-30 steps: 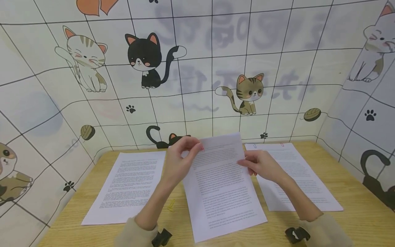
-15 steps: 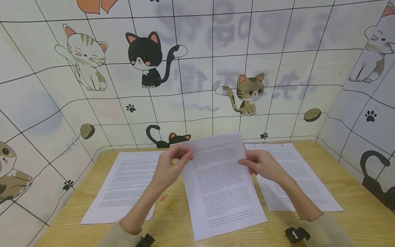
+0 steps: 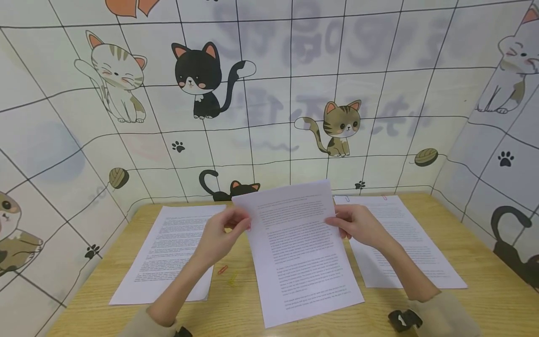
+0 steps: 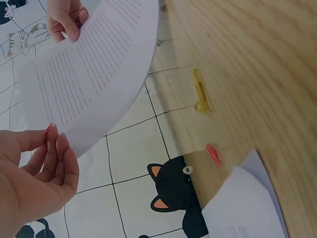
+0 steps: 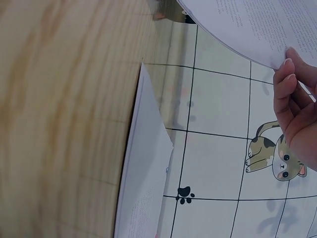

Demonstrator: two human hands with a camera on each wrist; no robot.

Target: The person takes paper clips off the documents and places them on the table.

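White printed sheet (image 3: pixel 301 252) is running lengthwise from twelve to six o'clock between both hands. Right hand (image 3: pixel 358 227) is pinching its three o'clock edge. Left hand (image 3: pixel 221 234), fingers curled with a red clip (image 4: pixel 48 128) at the fingertips, is hovering at nine o'clock, just off the sheet.

Bright, even light from overhead, v. soft shadows under my hands (image 3: pixel 219 236) and the sheet (image 3: pixel 301 252). Head view bends hard at the edges, wall (image 3: pixel 269 93) grid lines curve. Wall lettering looks hazy. Wrist views: desk (image 4: pixel 257 74) grain smeared, close-up, no glare
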